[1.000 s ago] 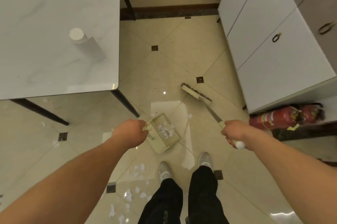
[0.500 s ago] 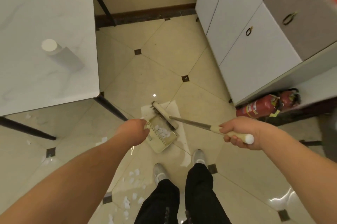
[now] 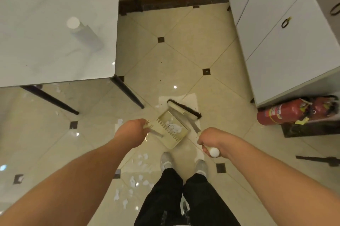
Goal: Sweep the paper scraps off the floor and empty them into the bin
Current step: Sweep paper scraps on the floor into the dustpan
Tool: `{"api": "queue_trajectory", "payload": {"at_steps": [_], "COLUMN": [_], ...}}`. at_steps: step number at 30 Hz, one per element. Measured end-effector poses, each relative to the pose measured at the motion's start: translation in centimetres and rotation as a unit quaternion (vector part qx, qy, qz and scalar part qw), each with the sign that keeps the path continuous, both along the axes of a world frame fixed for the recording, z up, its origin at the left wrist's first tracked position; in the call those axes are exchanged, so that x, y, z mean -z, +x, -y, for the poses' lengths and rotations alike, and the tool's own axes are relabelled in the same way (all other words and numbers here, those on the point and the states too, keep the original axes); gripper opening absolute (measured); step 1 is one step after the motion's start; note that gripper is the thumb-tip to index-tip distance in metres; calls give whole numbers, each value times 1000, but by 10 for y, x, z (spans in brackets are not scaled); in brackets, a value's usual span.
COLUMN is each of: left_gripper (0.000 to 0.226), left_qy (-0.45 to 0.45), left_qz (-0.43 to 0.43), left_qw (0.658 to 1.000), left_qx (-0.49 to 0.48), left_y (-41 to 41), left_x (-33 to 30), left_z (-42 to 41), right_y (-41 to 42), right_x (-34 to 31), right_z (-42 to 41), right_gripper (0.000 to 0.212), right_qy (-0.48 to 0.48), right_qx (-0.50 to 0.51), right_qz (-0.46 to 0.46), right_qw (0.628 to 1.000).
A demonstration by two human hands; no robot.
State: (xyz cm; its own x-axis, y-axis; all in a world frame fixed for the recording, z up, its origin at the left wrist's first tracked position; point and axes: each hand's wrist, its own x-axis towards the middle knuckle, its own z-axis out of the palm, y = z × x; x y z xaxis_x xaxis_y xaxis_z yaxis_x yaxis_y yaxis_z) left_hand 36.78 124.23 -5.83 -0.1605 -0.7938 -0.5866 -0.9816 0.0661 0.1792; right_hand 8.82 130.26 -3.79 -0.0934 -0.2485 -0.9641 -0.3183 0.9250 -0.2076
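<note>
head view: flat rectangular dustpan (image 3: 172, 130) (cream plastic) holds crumpled scraps (image 3: 173, 126).

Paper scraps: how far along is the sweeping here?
Partly done. Done: a few scraps lie in the dustpan. In hand: the left hand grips the dustpan's handle, the right hand grips the broom, whose head sits at the pan's mouth. Left: loose scraps on the floor beside the left shoe and more under the table. No bin is in view.
</note>
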Motion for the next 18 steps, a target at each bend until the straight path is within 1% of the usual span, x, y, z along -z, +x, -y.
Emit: {"api": "queue_trajectory", "payload": {"at_steps": [2, 4, 7, 10, 12, 14, 15, 17, 18], "left_gripper": [24, 23, 18, 19, 21, 25, 26, 29, 29], "left_qy": [2, -7, -35, -51, -53, -55, -54, -47, -41], "left_qz": [-2, -3, -3, -2, 6, 20, 30, 43, 46], "left_qw": [1000, 999, 996, 990, 985, 983, 983, 984, 985], "left_qx": [-18, -37, -78, -133, -165, -173, -173, -169, -163], "left_y": [-1, -4, 1, 17, 33, 48, 55, 65, 69], "left_x": [-2, -7, -16, -22, -26, -26, -25, -21, -17], "left_z": [-6, -15, -31, -50, -63, -72, -74, -77, -78], "right_y": [-21, -38, -42, -16, 8, 29, 37, 53, 57], "right_x": [-12, -24, -28, -16, -1, 15, 21, 24, 16], "right_z": [10, 26, 53, 79, 89, 91, 86, 69, 55], "right_gripper": [14, 19, 19, 8, 13, 23, 24, 19, 23], "right_qy": [-9, -24, -45, -74, -87, -107, -119, -101, -86], "right_qx": [28, 27, -37, -110, -171, -254, -313, -453, -513], "right_qz": [6, 7, 1, -8, -22, -32, -29, -46, -60], "right_qw": [1000, 999, 998, 991, 981, 961, 942, 884, 852]}}
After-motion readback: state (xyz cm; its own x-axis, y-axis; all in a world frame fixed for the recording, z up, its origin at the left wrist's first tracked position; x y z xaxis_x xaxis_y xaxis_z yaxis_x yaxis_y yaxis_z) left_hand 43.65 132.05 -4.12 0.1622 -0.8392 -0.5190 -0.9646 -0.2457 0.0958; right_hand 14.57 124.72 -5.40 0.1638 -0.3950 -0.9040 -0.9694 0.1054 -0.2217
